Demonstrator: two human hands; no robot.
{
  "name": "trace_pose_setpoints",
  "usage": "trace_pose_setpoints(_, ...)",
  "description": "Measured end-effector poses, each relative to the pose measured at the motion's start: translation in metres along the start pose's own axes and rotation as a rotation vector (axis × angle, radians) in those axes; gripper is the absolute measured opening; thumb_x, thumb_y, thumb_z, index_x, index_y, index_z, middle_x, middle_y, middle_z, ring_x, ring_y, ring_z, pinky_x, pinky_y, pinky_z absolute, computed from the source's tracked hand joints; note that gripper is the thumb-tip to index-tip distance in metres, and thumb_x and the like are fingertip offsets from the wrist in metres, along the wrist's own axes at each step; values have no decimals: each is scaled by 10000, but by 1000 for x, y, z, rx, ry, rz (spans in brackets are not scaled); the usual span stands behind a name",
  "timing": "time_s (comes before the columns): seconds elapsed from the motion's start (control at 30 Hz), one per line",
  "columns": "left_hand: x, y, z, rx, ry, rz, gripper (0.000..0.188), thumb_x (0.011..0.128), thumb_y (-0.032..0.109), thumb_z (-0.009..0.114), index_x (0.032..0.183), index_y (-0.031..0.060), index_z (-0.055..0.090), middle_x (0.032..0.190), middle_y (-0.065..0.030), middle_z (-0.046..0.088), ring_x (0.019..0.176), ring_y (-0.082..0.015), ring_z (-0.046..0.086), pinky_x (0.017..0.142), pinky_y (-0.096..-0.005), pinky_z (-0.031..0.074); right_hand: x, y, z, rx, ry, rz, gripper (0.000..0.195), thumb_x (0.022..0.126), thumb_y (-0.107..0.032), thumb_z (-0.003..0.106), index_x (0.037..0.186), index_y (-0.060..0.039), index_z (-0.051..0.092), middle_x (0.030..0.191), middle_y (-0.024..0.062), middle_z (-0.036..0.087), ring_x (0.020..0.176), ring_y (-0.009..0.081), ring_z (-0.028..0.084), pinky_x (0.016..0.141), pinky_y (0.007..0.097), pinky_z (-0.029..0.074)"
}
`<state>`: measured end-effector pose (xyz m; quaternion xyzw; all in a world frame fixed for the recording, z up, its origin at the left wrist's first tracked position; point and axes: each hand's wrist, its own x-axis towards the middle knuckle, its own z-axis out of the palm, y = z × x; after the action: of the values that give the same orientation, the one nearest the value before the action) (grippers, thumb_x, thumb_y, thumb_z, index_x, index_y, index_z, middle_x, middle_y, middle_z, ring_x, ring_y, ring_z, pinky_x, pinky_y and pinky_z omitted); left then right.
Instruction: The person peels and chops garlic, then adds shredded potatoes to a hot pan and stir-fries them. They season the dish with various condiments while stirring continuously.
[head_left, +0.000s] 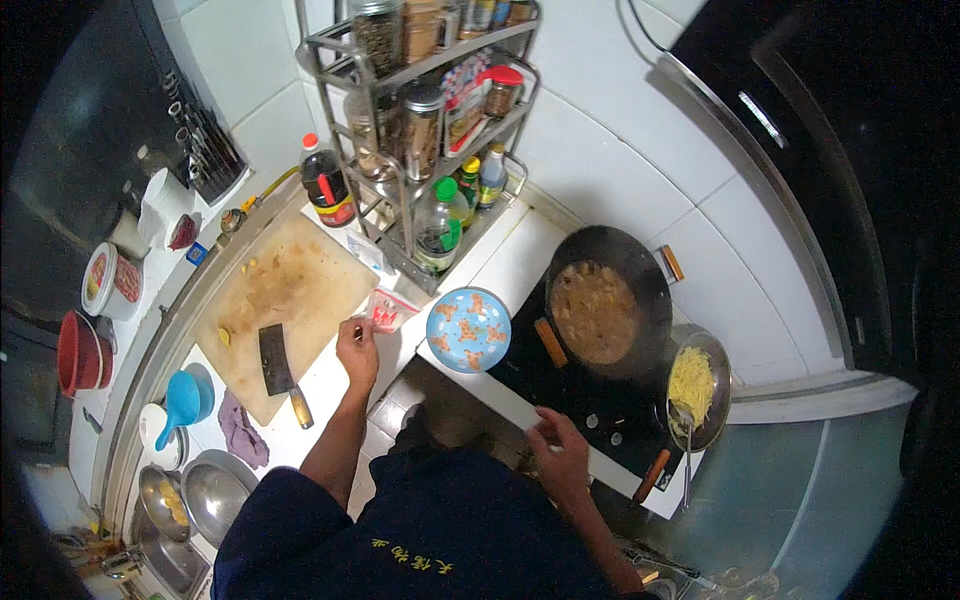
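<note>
My left hand (358, 358) is over the counter by the right edge of a cutting board (300, 292). Its thumb and fingers are pinched at the near corner of a small clear plastic bag (390, 309) with red print. On the board lies a cleaver (276, 360), its wooden handle towards me. My right hand (559, 454) hangs at the front edge of the stove with loosely curled fingers. A small pale spot shows between them; whether it is a held thing I cannot tell. A blue patterned plate or lid (469, 330) sits between counter and stove.
A wok (596, 311) of brown food stands on the black cooktop (525, 375). Beside it, a metal bowl (701, 427) holds pale yellow shreds and a spoon (687, 465). A spice rack (420, 259), soy sauce bottle (327, 184), purple cloth (241, 431) and blue ladle (184, 401) are around.
</note>
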<state>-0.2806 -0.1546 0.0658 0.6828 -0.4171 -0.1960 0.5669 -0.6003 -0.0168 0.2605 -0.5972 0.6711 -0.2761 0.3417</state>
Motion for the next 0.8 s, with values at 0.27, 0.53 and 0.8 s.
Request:
trace_pose_setpoints(0.27, -72, 112, -14, -147, -106, 75, 106, 892, 95, 653, 844, 6, 619, 843, -57, 615, 745, -139, 565, 705, -268, 479, 66, 51, 47, 202, -133, -238, 882, 731, -368, 819, 1415, -33, 375, 1325, 213, 511, 1222, 325, 507, 1023, 406, 415)
trace_pose_setpoints(0.53, -181, 272, 32, -492, -504, -270, 102, 910, 109, 648, 897, 9, 644, 815, -39, 643, 703, -118, 590, 643, -243, 482, 41, 40, -49, 572, 39, -357, 650, 723, -152, 804, 1292, -5, 525, 1220, 137, 592, 1103, 223, 584, 922, 334, 482)
trace_pose_setpoints(0.8, -226, 315, 75, -455, -1057, -296, 289, 943, 128, 605, 1210, 19, 593, 939, -101, 656, 829, -172, 656, 671, -274, 522, -11, 114, -195, 531, 200, -59, 400, 807, -170, 737, 1155, -26, 602, 1002, 78, 688, 877, 134, 649, 757, 295, 544)
